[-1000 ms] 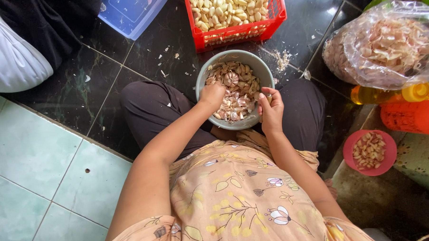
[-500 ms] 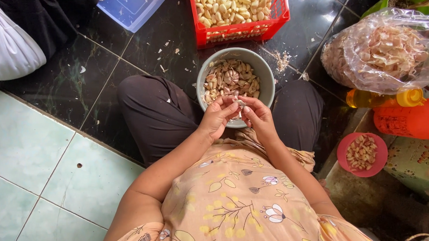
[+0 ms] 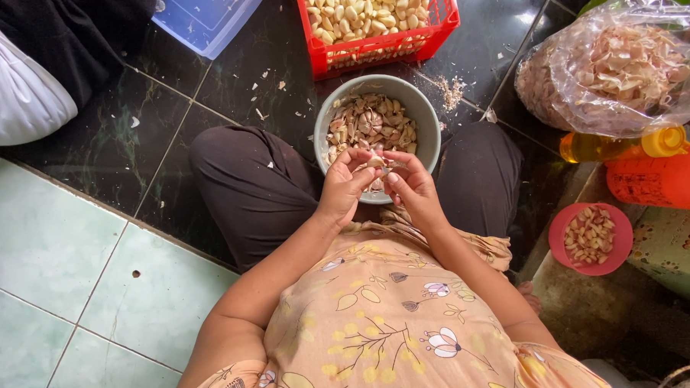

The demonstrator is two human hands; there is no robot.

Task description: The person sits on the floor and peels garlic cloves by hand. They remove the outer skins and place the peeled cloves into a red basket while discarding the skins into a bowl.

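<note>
A grey bowl (image 3: 428, 121) of unpeeled garlic cloves rests between my knees on the floor. Both hands meet over its near rim. My left hand (image 3: 343, 188) and my right hand (image 3: 412, 185) pinch one garlic clove (image 3: 375, 162) between their fingertips. Beyond the bowl stands a red crate (image 3: 390, 51) full of pale peeled cloves.
A clear plastic bag of garlic skins (image 3: 616, 66) lies at the right, with a yellow oil bottle (image 3: 626, 144) and an orange container (image 3: 662, 179) below it. A small pink bowl (image 3: 620, 245) holds cloves. A blue tub (image 3: 205, 19) and another person's clothing (image 3: 20, 83) are at the upper left.
My left hand came out of the bowl with a clove. Both hands drew back together toward my body and now work the clove between them.
</note>
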